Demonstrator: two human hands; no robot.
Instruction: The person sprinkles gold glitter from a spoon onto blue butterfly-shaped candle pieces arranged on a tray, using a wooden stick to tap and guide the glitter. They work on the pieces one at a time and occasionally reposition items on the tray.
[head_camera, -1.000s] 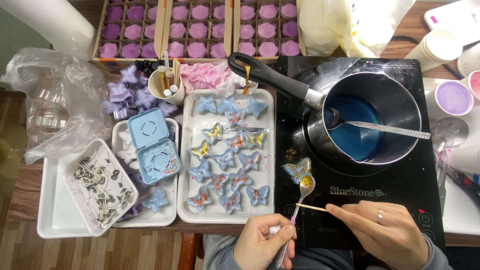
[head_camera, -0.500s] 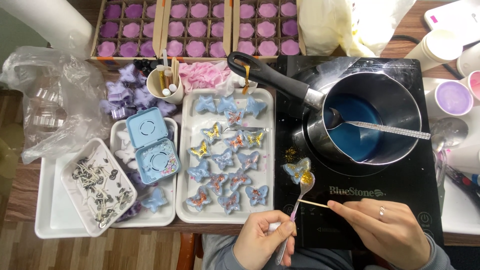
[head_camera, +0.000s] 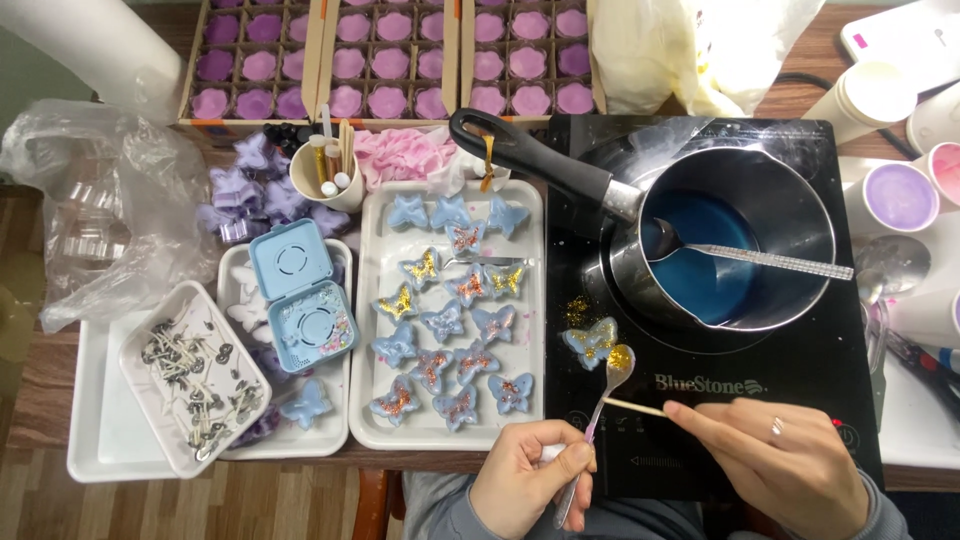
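Observation:
My left hand (head_camera: 533, 474) pinches a small metal spoon (head_camera: 603, 398) whose bowl carries gold glitter. My right hand (head_camera: 775, 462) holds a thin wooden stick (head_camera: 633, 406), and the stick's tip touches the spoon just under the bowl. The spoon hovers beside a pale blue butterfly-shaped piece (head_camera: 589, 341) dusted with gold, lying on the black cooktop (head_camera: 800, 370). To the left stands a white tray (head_camera: 364, 320) of several blue butterflies, most with gold or copper glitter.
A steel saucepan (head_camera: 730, 245) of blue liquid with a spoon in it sits on the cooktop. Boxes of purple flower pieces (head_camera: 390, 60) line the back. A blue case (head_camera: 303, 295), a tray of metal wick tabs (head_camera: 195, 375) and cups stand around.
The spoon and stick have shifted slightly; both hands stay in about the same place over the cooktop's front edge.

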